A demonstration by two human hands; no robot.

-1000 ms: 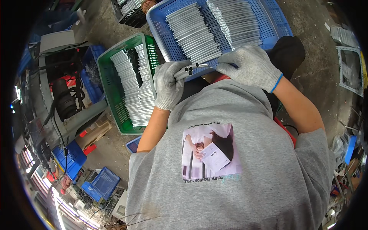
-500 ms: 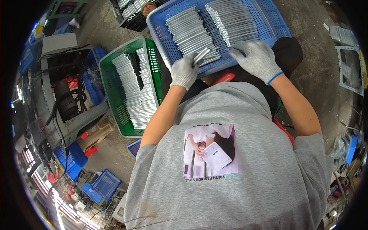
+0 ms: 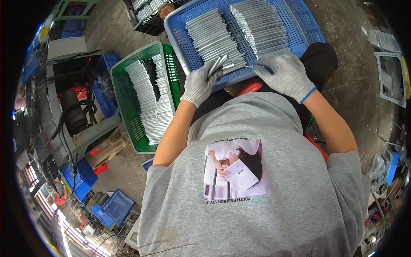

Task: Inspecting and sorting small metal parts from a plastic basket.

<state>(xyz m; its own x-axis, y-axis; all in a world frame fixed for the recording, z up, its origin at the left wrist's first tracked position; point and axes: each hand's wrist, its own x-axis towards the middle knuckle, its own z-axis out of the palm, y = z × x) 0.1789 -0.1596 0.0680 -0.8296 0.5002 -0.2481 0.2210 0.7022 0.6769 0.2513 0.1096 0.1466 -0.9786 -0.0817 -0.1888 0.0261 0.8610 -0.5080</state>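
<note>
In a grey knit glove, my left hand (image 3: 198,86) is closed round a few short silver metal tubes (image 3: 217,65), which stick out past the fingers at differing angles. My right hand (image 3: 287,73), gloved with a blue cuff edge, is closed on a thin tool (image 3: 251,66); its narrow tip points toward the tubes, and the rest is mostly hidden in the glove. Both hands are over the near edge of a blue perforated crate (image 3: 179,47). Inside lie two rows of silver tubes, a left row (image 3: 209,36) and a right row (image 3: 261,28).
A green crate (image 3: 122,103) holding more silver tubes stands left of the blue one. Beyond it is a machine bench (image 3: 92,132) with cables and a blue bin (image 3: 107,81). A black crate (image 3: 147,23) of tubes sits at the far left. A metal frame (image 3: 390,79) lies right.
My left hand has drawn back slightly left and nearer, tilting the tubes more upright. The right hand has shifted a little nearer, and its tool tip has dropped lower.
</note>
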